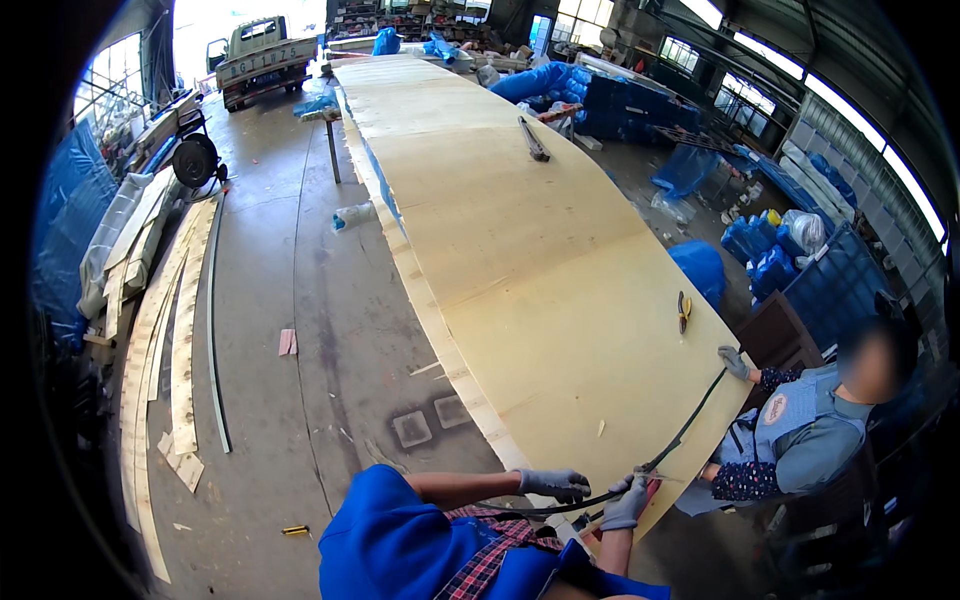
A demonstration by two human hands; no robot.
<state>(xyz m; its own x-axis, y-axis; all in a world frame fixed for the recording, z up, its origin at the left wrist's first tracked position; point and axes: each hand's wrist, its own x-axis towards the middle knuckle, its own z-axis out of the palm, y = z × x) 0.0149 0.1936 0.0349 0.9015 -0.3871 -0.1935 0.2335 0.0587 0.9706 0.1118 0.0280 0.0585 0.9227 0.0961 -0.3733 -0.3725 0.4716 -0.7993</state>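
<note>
A long dark strap [690, 428] curves across the near end of a pale wooden sheet [560, 330]. My right hand [625, 504], in a grey glove, is closed round the strap near the sheet's front edge. A thin red piece [653, 490] shows beside that hand; its kind is unclear. My left hand [556, 485], gloved too, hovers just above the strap's near part with its fingers loosely apart. The strap's near end runs back towards my body and is hidden. A co-worker's gloved hand [735, 362] touches the strap's far end at the sheet's right edge.
Yellow-handled pliers [684, 312] and a dark metal tool [534, 140] lie on the sheet. The co-worker [800, 430] stands at right. Wooden strips [185, 350], concrete blocks [411, 429] and a yellow knife-like tool [295, 530] lie on the floor. A truck [265, 60] stands far left.
</note>
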